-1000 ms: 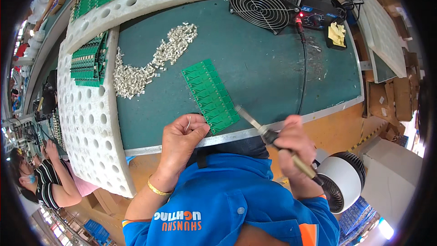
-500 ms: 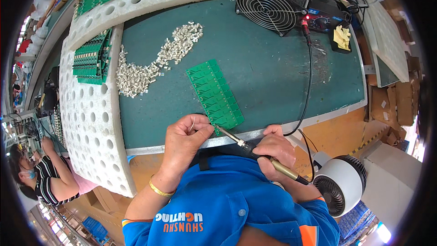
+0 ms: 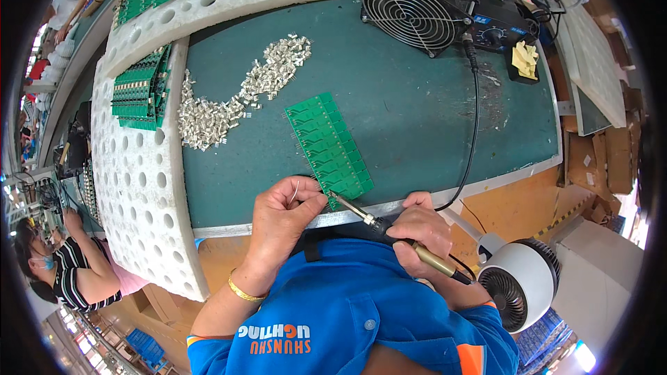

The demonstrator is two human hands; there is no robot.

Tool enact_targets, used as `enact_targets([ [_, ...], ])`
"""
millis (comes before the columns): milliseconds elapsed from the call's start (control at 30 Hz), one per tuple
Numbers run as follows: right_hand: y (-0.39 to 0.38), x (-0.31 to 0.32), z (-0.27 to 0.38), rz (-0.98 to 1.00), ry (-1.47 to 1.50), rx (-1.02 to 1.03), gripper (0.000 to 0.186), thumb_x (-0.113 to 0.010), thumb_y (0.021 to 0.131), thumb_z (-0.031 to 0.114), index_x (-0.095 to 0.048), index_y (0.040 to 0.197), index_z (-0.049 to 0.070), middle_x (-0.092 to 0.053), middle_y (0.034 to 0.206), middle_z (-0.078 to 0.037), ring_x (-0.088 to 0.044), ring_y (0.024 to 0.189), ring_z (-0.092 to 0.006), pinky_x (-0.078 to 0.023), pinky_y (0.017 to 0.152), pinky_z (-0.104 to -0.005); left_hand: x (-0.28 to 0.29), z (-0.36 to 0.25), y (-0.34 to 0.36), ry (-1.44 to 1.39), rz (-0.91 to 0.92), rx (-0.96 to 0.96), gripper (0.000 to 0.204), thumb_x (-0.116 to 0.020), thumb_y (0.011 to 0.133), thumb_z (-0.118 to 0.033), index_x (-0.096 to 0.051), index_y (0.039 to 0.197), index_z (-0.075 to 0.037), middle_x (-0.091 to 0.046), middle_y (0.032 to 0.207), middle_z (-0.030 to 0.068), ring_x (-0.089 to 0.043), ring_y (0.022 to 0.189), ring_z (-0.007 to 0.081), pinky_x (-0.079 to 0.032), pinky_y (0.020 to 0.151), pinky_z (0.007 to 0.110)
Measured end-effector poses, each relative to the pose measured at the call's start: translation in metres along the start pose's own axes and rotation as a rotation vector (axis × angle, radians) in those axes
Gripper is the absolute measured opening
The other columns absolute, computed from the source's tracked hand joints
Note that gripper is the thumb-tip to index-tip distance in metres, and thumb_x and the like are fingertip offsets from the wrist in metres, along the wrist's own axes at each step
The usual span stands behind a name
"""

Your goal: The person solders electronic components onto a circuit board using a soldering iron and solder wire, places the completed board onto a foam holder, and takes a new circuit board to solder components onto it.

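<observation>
Holding wire [image 3: 295, 190] in left hand [image 3: 283, 212], soldering iron [image 3: 376, 224] in right hand [image 3: 422, 231], someone [image 3: 340, 288] wears lettering [image 3: 280, 347].

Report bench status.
Right hand gripping soldering iron, tip at near end of green board. Left hand holding thin wire. White component pile apart from board.

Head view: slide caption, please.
Right hand holds soldering iron at the near end of a green circuit board; left hand holds thin wire.

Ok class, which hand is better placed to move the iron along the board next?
Probably the right hand: it holds the soldering iron, pointed at the near end of the green board. The left hand holds thin wire.
</observation>
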State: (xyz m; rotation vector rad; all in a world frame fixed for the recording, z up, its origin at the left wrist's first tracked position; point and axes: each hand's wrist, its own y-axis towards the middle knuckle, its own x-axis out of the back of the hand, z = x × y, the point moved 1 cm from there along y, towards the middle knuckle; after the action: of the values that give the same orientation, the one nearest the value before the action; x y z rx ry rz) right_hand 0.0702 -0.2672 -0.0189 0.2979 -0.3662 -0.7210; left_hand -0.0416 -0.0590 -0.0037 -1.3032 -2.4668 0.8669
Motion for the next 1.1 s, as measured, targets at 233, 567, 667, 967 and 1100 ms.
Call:
enact_targets([
  [233,0.001,0.0013,-0.0022,0.01,0.027,-0.019,0.02,-0.073,0.076,0.006,-0.067,0.094,0.008,-0.066,0.072,-0.004,-0.061,0.063,-0.0183,-0.044,0.083,-0.0415,0.002,0.0028,0.0006,0.008,0.002,-0.016,0.016,-0.071,0.087,0.0,-0.066,0.102,-0.001,-0.068,0.087,-0.0004,-0.061,0.079,0.005,-0.048,0.072,0.02],
  [567,0.0025,0.0043,-0.0019,0.024,0.042,-0.007,0.023,-0.075,0.072,0.003,-0.067,0.094,0.007,-0.067,0.072,-0.005,-0.062,0.063,-0.0182,-0.043,0.081,-0.0411,0.0018,0.0062,0.0012,-0.006,0.008,-0.051,0.016,-0.071,0.087,0.0,-0.066,0.102,-0.001,-0.068,0.087,0.0004,-0.061,0.078,0.0056,-0.049,0.073,0.021],
  [667,0.0042,0.0053,-0.0005,0.047,0.044,-0.002,0.024,-0.075,0.072,0.002,-0.066,0.094,0.008,-0.066,0.072,-0.004,-0.062,0.063,-0.0179,-0.043,0.082,-0.0411,0.0008,0.0053,0.0005,-0.01,0.004,-0.048,0.015,-0.071,0.087,0.0,-0.066,0.101,-0.001,-0.068,0.087,0.0003,-0.061,0.078,0.0054,-0.049,0.073,0.021],
  [967,0.0093,0.004,0.0033,0.074,-0.01,0.035,0.023,-0.075,0.072,0.002,-0.065,0.092,0.009,-0.065,0.07,-0.002,-0.061,0.062,-0.0176,-0.045,0.081,-0.0409,0.0006,0.0056,0.0003,-0.007,0.003,-0.051,0.015,-0.071,0.088,0.0,-0.067,0.102,-0.002,-0.069,0.087,0.0004,-0.061,0.078,0.0053,-0.048,0.071,0.02],
  [1100,0.0049,0.0022,-0.0006,0.025,-0.005,0.039,0.023,-0.073,0.071,0.0,-0.065,0.091,0.008,-0.064,0.069,-0.003,-0.06,0.061,-0.018,-0.045,0.08,-0.0417,-0.0004,0.0053,0.0004,-0.019,-0.006,-0.06,0.016,-0.071,0.087,0.0,-0.066,0.102,-0.002,-0.069,0.086,0.0001,-0.061,0.078,0.005,-0.048,0.071,0.02],
])
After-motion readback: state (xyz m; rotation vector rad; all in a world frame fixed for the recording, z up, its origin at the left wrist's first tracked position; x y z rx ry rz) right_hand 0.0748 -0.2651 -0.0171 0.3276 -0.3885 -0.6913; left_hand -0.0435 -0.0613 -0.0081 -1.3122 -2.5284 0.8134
